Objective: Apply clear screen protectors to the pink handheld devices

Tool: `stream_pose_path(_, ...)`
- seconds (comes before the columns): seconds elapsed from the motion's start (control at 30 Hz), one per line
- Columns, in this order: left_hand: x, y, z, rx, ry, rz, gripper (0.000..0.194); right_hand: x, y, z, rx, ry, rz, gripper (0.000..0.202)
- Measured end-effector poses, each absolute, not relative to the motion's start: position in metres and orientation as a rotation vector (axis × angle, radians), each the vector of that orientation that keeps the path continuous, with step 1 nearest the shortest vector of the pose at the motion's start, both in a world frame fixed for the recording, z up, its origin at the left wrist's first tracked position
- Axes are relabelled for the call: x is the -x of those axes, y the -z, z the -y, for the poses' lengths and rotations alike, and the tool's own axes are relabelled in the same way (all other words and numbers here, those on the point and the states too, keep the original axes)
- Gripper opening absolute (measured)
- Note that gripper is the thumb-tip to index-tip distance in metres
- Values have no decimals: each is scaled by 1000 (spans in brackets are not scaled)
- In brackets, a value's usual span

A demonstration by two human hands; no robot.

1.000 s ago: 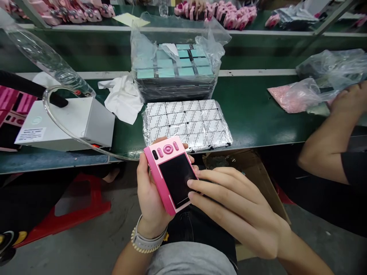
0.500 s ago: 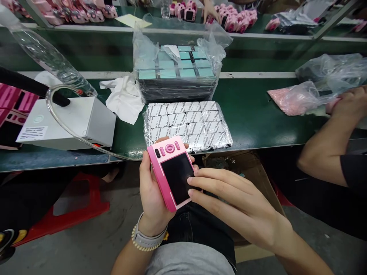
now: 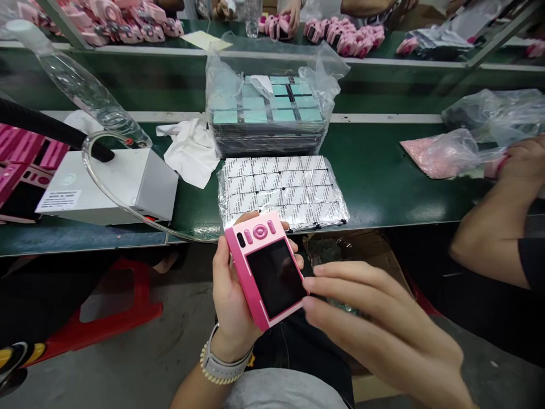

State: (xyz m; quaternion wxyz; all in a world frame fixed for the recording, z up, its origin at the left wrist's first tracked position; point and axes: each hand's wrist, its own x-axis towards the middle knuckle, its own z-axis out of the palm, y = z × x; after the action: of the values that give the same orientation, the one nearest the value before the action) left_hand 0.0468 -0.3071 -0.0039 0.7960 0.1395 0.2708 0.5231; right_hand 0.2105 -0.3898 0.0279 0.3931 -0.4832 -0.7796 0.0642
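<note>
One small pink plastic camera with a dark rectangular screen (image 3: 266, 267) sits in your left hand (image 3: 232, 295), held above your lap just in front of the near edge of the green bench (image 3: 383, 182). Your left fingers wrap round its back and sides, thumb along the left edge, so the screen faces up at you; four pink and black buttons line its top end. Your right hand (image 3: 383, 329) lies just beside it, its fingers (image 3: 336, 278) held straight and close together, the tips meeting the camera's right edge by the screen.

Beyond the camera, one flat clear-wrapped pack of white printed labels (image 3: 281, 190) lies on the bench; its grid shows four columns by four rows. Behind it stands one stack of dark trays with pale teal squares in a loose clear plastic bag (image 3: 266, 108). One crumpled white cloth (image 3: 191, 147) lies to the left of that stack, touching it. Further left you have one grey-white box unit (image 3: 114, 184) with a clear hose (image 3: 106, 196) looping round it, and one clear plastic bottle (image 3: 80, 91) lying tilted behind.

To your right, one co-worker's arm (image 3: 494, 227) reaches onto the bench, the hand resting at a clear bag of pink parts (image 3: 443, 153). Many more pink cameras (image 3: 336, 34) crowd the far bench.
</note>
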Motion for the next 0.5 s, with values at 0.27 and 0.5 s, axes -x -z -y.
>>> stream_pose_path(0.27,-51,0,305,-338,-1162,-488,47,-181,16,391,1320,-1173,879,18)
stream_pose_path(0.5,-46,14,301,-417,-1136,-652,50,-169,23,388,983,-1575,603,52)
